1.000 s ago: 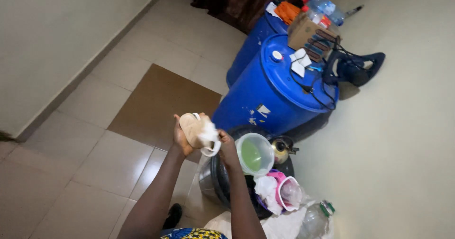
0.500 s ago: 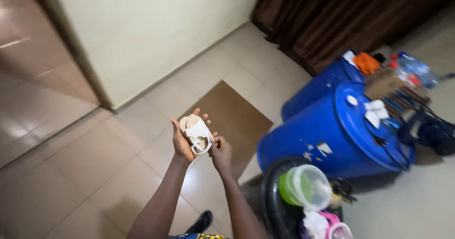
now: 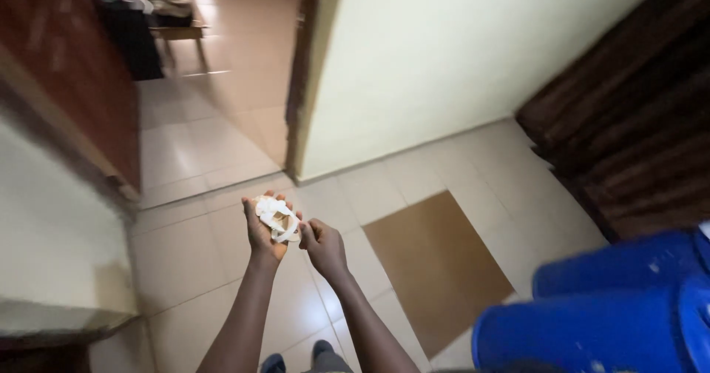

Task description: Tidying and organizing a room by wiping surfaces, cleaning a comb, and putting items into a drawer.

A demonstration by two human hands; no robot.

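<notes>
Tiled floor [image 3: 200, 269] below me, with one brown tile [image 3: 436, 262] to the right. Two blue barrels [image 3: 606, 321] at lower right, near a dark curtain [image 3: 629, 143]. Cream wall [image 3: 444, 55] ahead, open doorway to its left. My left hand [image 3: 262, 232] is cupped palm-up, fingers curled around a small white sandal [image 3: 277, 219] lying in it. My right hand [image 3: 322, 246], loosely closed, pinches the sandal's strap at its near edge.

White-strapped, seemingly tan-soled sandal [image 3: 276, 218]; blue drums [image 3: 599, 328]; cream floor tiles [image 3: 185, 247], one brown tile [image 3: 436, 266].
</notes>
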